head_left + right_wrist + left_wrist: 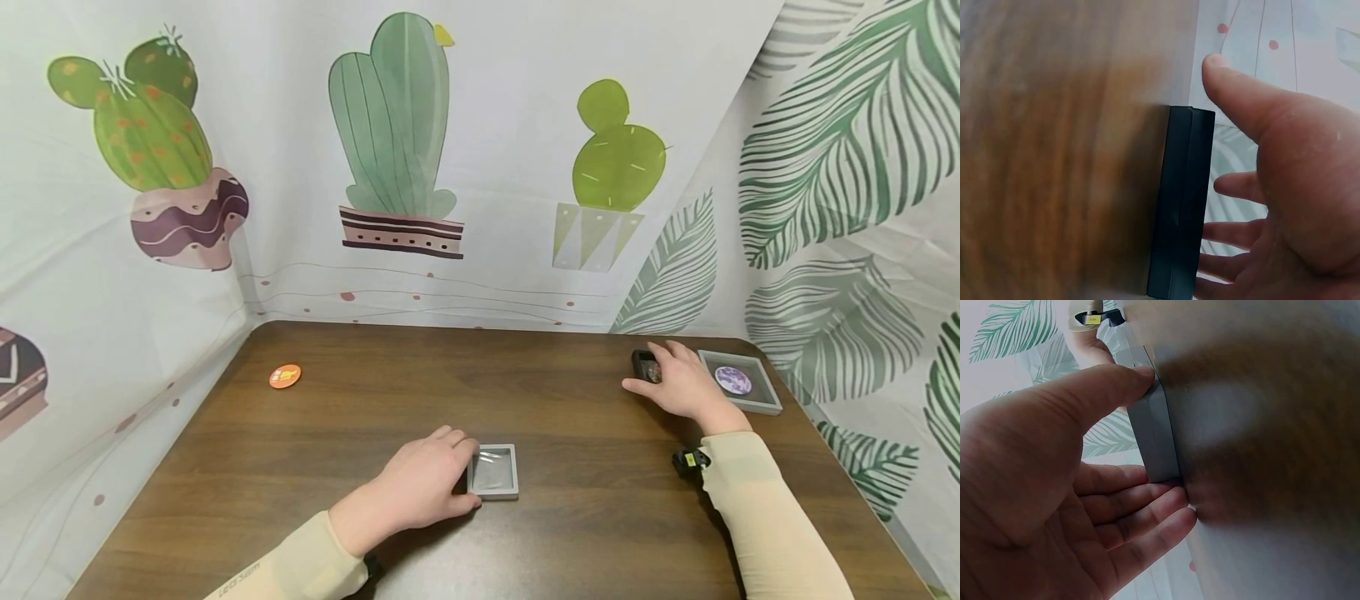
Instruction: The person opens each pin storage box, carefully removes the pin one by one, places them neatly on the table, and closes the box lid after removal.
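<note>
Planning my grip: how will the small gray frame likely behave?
The small gray frame is probably stiff, given its straight, squared rim. Lying flat and low, it seems unlikely to roll or tip. Its shiny, clear center may be thin and easily marked.

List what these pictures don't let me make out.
- Head: most contents of the black case, covered by the right hand.
- Head: upper left corner of the small gray frame, behind the left hand.
- Head: fine print on the orange disc, too small.
- Right wrist: grain of the table, blurred.
</note>
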### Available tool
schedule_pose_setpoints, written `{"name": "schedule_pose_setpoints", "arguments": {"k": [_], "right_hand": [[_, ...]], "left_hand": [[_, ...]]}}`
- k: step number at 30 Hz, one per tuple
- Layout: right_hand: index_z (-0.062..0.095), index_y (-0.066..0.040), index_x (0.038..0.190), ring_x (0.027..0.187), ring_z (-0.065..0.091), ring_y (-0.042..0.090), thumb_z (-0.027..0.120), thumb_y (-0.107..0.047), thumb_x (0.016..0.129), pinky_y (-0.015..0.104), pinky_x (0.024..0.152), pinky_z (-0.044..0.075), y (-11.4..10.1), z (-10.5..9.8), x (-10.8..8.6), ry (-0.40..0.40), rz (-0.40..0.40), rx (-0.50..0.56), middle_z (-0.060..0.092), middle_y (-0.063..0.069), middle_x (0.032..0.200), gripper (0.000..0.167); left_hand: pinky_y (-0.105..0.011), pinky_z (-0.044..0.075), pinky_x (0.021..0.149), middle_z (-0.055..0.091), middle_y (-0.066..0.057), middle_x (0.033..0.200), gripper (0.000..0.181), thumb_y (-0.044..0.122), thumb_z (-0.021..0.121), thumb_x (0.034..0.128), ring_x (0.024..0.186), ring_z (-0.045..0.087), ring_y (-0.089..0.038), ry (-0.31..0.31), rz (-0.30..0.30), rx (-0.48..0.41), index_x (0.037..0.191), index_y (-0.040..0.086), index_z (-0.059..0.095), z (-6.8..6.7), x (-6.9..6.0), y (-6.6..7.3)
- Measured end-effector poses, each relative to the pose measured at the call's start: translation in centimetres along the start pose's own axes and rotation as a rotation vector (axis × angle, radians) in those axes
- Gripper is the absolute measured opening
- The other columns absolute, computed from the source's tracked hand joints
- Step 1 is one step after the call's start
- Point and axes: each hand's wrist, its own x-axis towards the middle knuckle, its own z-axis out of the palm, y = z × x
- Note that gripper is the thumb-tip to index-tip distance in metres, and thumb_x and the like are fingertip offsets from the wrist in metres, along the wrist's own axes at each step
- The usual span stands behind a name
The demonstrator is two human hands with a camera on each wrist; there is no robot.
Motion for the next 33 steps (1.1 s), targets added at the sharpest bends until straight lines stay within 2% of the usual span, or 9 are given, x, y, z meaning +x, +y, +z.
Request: {"name": "schedule_pose_setpoints", "arguments": {"k": [10,16,21,33], "right_hand": [[0.037,0.015,0.164,0.149,0.029,0.072,0.074,-0.066,0.099,0.078,0.121,0.027,0.4,0.0,-0.1,-0.043,0.023,-0.003,0.032,0.05,0.161,0.11],[0.032,0.02,0.162,0.149,0.029,0.072,0.075,-0.067,0.098,0.078,0.122,0.025,0.7,0.1,0.0,-0.077,0.033,0.008,0.029,0.052,0.161,0.116],[0.029,0.021,0.162,0.149,0.031,0.07,0.078,-0.069,0.095,0.078,0.121,0.029,1.1,0.3,0.2,-0.092,0.039,0.016,0.028,0.052,0.161,0.122],[0.029,0.022,0.162,0.15,0.032,0.069,0.078,-0.067,0.095,0.077,0.12,0.032,1.4,0.4,0.2,-0.099,0.043,0.017,0.027,0.051,0.163,0.122]], "left_hand": [[-0.036,0.062,0.085,0.072,-0.003,0.115,0.064,0.046,0.093,0.0839,0.108,0.065,-0.022,0.004,0.005,0.001,0.125,0.003,0.071,-0.1,0.0,0.0],[-0.035,0.062,0.085,0.072,-0.003,0.116,0.063,0.046,0.093,0.0845,0.108,0.065,-0.021,0.001,0.004,-0.002,0.125,0.003,0.071,-0.1,0.0,0.0],[-0.035,0.062,0.084,0.072,-0.003,0.116,0.062,0.046,0.093,0.0843,0.108,0.065,-0.021,0.003,0.006,-0.001,0.124,0.003,0.07,-0.1,-0.1,0.0],[-0.035,0.062,0.084,0.072,-0.003,0.117,0.063,0.047,0.092,0.0848,0.108,0.066,-0.021,-0.002,0.005,0.008,0.125,0.003,0.071,-0.2,0.0,0.1]]}}
